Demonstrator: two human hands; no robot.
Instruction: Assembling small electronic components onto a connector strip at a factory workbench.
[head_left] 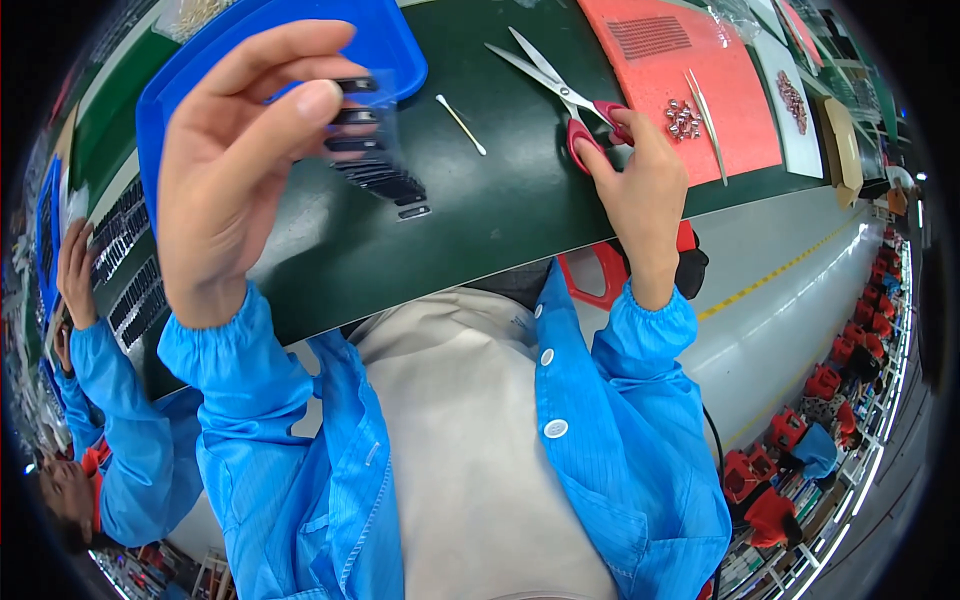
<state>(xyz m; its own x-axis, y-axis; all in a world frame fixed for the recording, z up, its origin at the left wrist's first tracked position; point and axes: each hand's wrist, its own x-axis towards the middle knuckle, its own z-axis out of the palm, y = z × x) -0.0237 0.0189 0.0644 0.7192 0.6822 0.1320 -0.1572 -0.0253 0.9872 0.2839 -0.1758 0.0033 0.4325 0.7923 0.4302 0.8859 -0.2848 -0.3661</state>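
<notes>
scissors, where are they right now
In the head view, the scissors are right of centre near the top, between the swab and the pink mat, with the right hand on their red handles.

This is a factory assembly floor: small metal parts (684, 121) and a blue tray (412, 72) on a green bench (530, 215), a co-worker (150, 475) in a blue work coat alongside, a yellow line (779, 274) along the grey floor (750, 240), and, small near the rim, what look like rows of red chairs (824, 383).
</notes>
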